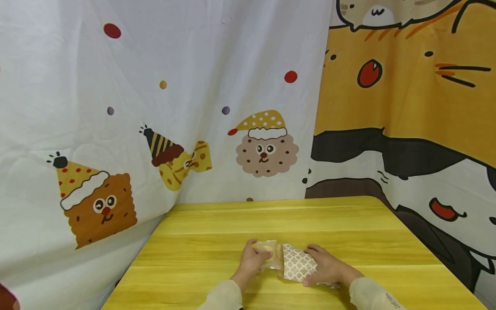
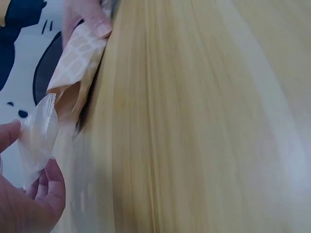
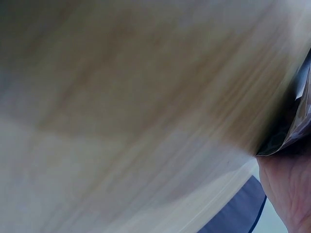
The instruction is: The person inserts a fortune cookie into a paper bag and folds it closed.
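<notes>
My left hand (image 1: 251, 260) pinches a small clear plastic packet (image 1: 267, 249) between thumb and fingers, with something pale inside. To its right lies a paper bag (image 1: 297, 263) with a white-and-tan lattice pattern, gripped by my right hand (image 1: 328, 266). The bag's mouth faces left and gapes in the left wrist view, where the packet (image 2: 38, 133) is right beside it. Whether packet and bag touch, I cannot tell. In the right wrist view, a shiny clear plastic piece (image 3: 303, 114) shows by the right hand (image 3: 286, 189). What the bag contains is hidden.
Both hands work low over a yellow wood-grain table (image 1: 217, 224), near its front. A white curtain (image 1: 193, 56) with cartoon biscuits hangs along the back and left. A cartoon-animal curtain (image 1: 418, 103) hangs at the right.
</notes>
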`<state>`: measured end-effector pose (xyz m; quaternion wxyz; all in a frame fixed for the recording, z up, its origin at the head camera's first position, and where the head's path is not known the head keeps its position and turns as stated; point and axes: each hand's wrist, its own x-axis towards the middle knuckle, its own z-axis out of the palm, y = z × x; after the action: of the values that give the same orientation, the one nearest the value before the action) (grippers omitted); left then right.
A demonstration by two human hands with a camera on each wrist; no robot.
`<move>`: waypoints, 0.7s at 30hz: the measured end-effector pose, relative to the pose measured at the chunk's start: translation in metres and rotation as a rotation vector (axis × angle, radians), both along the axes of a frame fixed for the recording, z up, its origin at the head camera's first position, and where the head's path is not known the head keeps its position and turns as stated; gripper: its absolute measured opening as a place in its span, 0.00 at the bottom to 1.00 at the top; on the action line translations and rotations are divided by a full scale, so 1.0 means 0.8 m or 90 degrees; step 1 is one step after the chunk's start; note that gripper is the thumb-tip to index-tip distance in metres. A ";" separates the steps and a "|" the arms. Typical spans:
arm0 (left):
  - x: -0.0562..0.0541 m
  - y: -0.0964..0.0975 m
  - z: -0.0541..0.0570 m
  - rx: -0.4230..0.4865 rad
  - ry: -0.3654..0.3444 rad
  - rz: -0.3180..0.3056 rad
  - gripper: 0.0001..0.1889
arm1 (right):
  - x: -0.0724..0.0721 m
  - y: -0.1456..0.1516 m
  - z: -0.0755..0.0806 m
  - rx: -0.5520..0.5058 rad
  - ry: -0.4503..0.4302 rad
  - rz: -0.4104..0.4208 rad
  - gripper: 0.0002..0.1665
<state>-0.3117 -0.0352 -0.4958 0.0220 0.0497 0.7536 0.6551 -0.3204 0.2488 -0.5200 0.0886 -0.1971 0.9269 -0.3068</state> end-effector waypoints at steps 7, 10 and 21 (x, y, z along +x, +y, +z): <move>-0.008 0.035 -0.013 -0.087 0.026 0.090 0.38 | 0.001 -0.001 0.000 0.013 0.009 0.000 0.62; -0.010 0.043 -0.017 -0.134 0.043 0.100 0.37 | 0.000 0.001 -0.001 0.008 0.016 0.002 0.63; -0.012 0.023 -0.018 -0.056 0.014 -0.042 0.33 | -0.005 0.003 -0.005 0.009 0.017 0.017 0.63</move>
<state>-0.3214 -0.0168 -0.5104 0.0372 0.0808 0.7799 0.6196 -0.3243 0.2515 -0.5237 0.0816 -0.2129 0.9275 -0.2962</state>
